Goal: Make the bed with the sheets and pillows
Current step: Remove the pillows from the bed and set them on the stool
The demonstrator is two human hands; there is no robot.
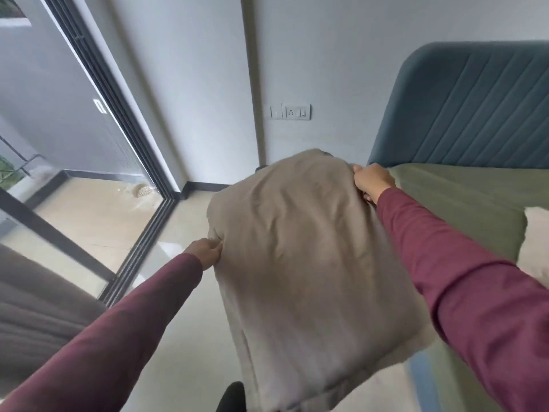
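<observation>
A beige pillow hangs in the air in front of me, beside the bed's left edge. My left hand pinches its left edge. My right hand grips its far right corner, fingers curled into the fabric. The bed on the right is covered with an olive green sheet. A white pillow lies on the sheet at the right border, partly cut off.
A teal padded headboard stands against the white wall. A switch and socket plate is on the wall left of it. A glass sliding door opens onto a balcony at the left. A brown curtain hangs at the lower left. Glossy floor lies below.
</observation>
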